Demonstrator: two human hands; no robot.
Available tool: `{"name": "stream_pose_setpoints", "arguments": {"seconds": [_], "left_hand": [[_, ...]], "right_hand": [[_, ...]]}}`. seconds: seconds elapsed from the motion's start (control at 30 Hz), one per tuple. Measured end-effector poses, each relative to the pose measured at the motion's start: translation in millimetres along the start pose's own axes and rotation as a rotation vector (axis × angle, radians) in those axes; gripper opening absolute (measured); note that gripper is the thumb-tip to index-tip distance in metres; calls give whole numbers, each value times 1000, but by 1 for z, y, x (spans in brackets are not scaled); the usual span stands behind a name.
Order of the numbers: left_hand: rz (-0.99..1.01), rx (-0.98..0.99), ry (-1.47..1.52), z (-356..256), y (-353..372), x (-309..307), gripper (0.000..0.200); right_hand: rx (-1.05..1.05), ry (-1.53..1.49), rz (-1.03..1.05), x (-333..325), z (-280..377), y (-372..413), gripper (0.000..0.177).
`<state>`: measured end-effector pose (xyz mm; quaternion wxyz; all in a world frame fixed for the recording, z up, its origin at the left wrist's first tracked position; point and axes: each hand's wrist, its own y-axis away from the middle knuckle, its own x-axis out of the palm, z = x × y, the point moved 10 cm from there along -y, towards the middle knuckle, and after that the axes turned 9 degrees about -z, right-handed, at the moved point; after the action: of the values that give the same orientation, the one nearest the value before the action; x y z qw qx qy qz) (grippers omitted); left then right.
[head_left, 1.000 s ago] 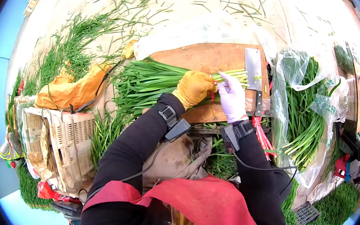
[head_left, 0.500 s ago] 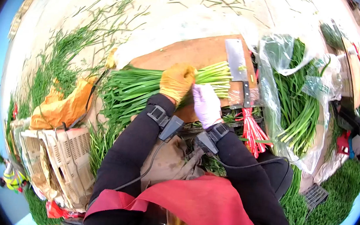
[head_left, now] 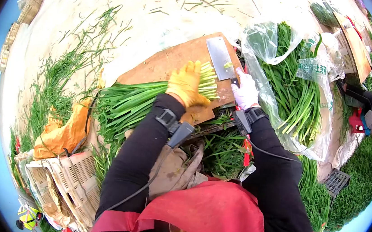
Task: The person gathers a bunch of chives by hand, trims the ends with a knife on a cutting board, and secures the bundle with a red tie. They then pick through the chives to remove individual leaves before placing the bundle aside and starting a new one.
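Note:
My left hand (head_left: pixel 184 85), in a yellow glove, lies flat with its fingers stretched over a bundle of garlic chives (head_left: pixel 129 97). The pale stalk ends point right and the green leaves spread left, partly off the wooden cutting board (head_left: pixel 153 65). At the board's right side lies a cleaver (head_left: pixel 219 58) with a wide blade, a bit of green stuck on it. My right hand (head_left: pixel 245 91), in a thin whitish glove, is closed around its dark handle, most of which is hidden.
Right of the board, a clear plastic bag (head_left: pixel 259 46) holds more chives (head_left: pixel 295 89). Orange cloth (head_left: pixel 64 132) and a plastic crate (head_left: pixel 73 174) stand on the left. Loose leaves (head_left: pixel 57 89) litter the floor. A dark crate (head_left: pixel 336 182) sits among greens (head_left: pixel 360 179) at right.
My right hand has left the stalks and moved right onto the cleaver's handle. My left hand has gone from curled around the bundle to spread flat on it. The view has shifted.

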<state>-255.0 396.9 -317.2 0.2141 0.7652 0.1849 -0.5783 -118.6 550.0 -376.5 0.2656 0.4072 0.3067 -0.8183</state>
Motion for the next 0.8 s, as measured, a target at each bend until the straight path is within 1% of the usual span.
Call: {"name": "stream_pose_setpoints", "arguments": {"seconds": [0.07, 0.1, 0.13, 0.17, 0.2, 0.23, 0.27, 0.37, 0.4, 0.43, 0.47, 0.53, 0.57, 0.6, 0.67, 0.7, 0.8], "left_hand": [[74, -57, -49, -5, 0, 19, 133], [42, -43, -90, -11, 3, 21, 133], [12, -30, -130, -17, 10, 22, 133], [-19, -18, -169, -22, 16, 22, 132], [-8, -9, -225, -27, 19, 26, 133], [-56, -4, -261, -28, 18, 25, 131], [-107, 3, -297, -27, 17, 28, 129], [-195, 0, -360, -16, 2, 43, 120], [-206, -17, -375, -8, -6, 56, 117], [-216, -34, -390, -3, -9, 62, 115], [-119, -78, -276, -8, -7, 40, 105], [61, -152, -179, -4, -14, 32, 100], [151, -187, -129, 0, -15, 36, 98], [117, -173, -112, 1, -18, 34, 86], [146, -208, -101, 5, -20, 35, 82], [162, -225, -95, 6, -20, 36, 81], [137, -227, -95, 6, -20, 34, 72]], "right_hand": [[52, -24, 87, 4, 7, -5, 62], [80, -37, 131, 8, 8, -6, 64], [73, -23, 119, 12, 7, -9, 66], [96, -3, 175, 19, 1, -11, 68], [115, 16, 230, 24, -3, -14, 71], [131, 34, 283, 28, -6, -16, 73], [97, -16, 228, 25, -6, -20, 65], [244, -367, 370, 25, -4, -15, 52], [245, -291, 347, 14, -1, -14, 39], [263, -351, 348, 4, 5, -10, 38], [283, -410, 347, -7, 12, -4, 37], [353, -542, 360, -9, 8, 15, 36], [368, -533, 369, -17, 13, 23, 38], [396, -573, 341, -29, 21, 31, 39], [270, -579, 279, -59, 49, 39, 41], [214, -581, 251, -64, 55, 45, 41], [177, -537, 288, -66, 70, 62, 37]]}}
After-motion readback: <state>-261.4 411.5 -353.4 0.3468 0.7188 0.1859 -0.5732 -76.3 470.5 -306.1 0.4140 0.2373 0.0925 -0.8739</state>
